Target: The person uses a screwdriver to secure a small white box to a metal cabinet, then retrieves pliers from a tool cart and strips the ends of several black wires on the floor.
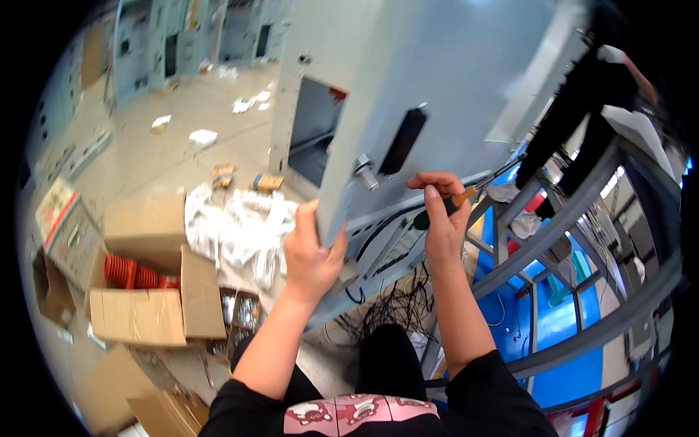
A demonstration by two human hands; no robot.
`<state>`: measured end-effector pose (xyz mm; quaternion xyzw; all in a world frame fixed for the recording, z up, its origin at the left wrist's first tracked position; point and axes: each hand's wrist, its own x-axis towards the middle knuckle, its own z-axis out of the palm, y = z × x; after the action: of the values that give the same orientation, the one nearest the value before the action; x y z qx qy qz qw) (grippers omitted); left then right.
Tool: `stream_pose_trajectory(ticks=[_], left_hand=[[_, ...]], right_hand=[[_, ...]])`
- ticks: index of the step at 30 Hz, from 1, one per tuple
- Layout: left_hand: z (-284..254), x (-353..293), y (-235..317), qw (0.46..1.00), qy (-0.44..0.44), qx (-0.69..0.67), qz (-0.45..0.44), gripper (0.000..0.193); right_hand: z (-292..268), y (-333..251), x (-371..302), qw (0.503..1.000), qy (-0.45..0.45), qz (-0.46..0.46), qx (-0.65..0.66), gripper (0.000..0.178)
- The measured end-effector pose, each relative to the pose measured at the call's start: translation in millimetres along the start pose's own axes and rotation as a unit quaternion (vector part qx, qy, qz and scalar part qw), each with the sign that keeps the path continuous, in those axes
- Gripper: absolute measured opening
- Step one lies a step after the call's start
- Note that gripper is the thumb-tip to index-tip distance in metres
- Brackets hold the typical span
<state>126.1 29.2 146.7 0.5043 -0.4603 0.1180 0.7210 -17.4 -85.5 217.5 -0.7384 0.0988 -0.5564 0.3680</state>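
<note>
My left hand grips the near edge of a pale grey metal cabinet door, thumb on one face and fingers wrapped round the other. A screwdriver with a dark green and orange handle is held in my right hand. Its shaft points up and to the right, away from the door. Between my hands, a silver threaded cylinder sticks out of the door panel. Just beyond it sits a long black latch plate.
On the left, a cardboard box holds red ribbed insulators beside crumpled white wrapping. Black cables lie tangled below the door. A grey metal frame stands on the right, near a person in dark trousers.
</note>
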Motion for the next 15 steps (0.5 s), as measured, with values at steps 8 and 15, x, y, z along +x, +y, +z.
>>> stream_pose_trajectory(ticks=[8,15], left_hand=[[-4.5,4.5,-6.8,0.996,0.001,-0.031,0.083,0.052],[2.4,-5.5,-13.3,0.994,0.027,-0.074,0.077,0.032]], right_hand=[[7.9,75.3,-35.0,0.987,0.057,-0.129,-0.081,0.013],[14.5,75.5,-50.2,0.952,0.2,-0.077,-0.22,0.018]])
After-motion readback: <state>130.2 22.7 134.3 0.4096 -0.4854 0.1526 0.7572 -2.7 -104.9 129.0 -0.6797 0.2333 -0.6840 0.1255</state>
